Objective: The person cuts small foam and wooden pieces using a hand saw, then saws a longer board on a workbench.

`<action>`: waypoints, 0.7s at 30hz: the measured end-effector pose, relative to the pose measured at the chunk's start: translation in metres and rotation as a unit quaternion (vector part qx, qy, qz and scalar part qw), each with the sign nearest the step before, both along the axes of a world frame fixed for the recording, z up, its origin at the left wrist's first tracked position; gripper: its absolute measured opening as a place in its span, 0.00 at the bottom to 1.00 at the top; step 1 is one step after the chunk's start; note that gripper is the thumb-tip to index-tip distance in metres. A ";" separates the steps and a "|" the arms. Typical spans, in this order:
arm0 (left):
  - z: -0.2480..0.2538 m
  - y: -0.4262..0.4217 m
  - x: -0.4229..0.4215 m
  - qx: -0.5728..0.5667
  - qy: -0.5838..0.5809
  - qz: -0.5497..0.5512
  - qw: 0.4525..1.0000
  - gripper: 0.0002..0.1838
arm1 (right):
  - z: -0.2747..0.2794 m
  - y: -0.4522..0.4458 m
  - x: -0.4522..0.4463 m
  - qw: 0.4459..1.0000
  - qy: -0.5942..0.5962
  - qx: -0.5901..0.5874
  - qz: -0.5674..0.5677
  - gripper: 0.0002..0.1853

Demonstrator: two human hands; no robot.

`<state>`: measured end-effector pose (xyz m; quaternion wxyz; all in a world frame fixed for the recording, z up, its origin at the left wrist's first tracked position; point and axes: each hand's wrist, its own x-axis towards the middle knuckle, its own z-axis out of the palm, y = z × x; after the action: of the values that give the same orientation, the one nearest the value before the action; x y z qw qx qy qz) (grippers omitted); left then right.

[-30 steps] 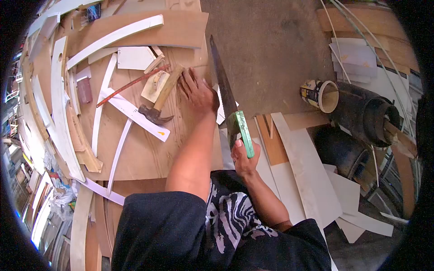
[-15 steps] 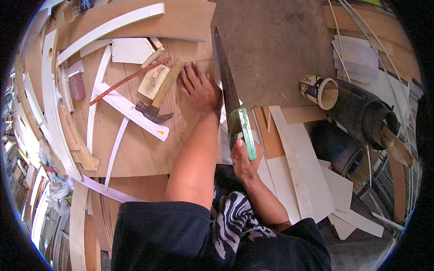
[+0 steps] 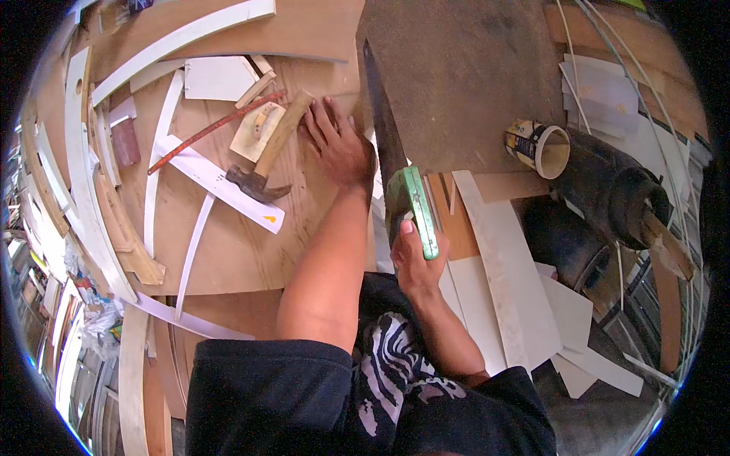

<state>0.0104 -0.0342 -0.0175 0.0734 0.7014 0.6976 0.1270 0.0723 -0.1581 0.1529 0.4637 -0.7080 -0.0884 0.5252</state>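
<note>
While right fingers (image 3: 409, 231) grip a saw (image 3: 386, 121), handle (image 3: 421, 209) partly covered, palm hidden

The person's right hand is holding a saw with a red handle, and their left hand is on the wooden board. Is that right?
Not quite: the handle is green, not red, as the head view shows. The right hand does hold the saw, and the left hand is on the wooden board.

One head-worn view — forward, steeply down, close
</note>
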 end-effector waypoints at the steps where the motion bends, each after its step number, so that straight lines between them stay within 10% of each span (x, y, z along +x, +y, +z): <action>1: -0.001 0.000 0.001 0.011 -0.001 0.001 1.000 0.34 | 0.000 0.000 0.002 1.000 -0.019 -0.003 0.013 0.21; 21: -0.009 0.002 0.003 0.029 0.000 0.013 1.000 0.31 | -0.009 0.001 0.000 0.999 -0.043 0.020 0.024 0.21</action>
<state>0.0135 -0.0325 -0.0267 0.0517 0.6941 0.7026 0.1480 0.0725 -0.1568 0.1436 0.4607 -0.7182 -0.1359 0.5035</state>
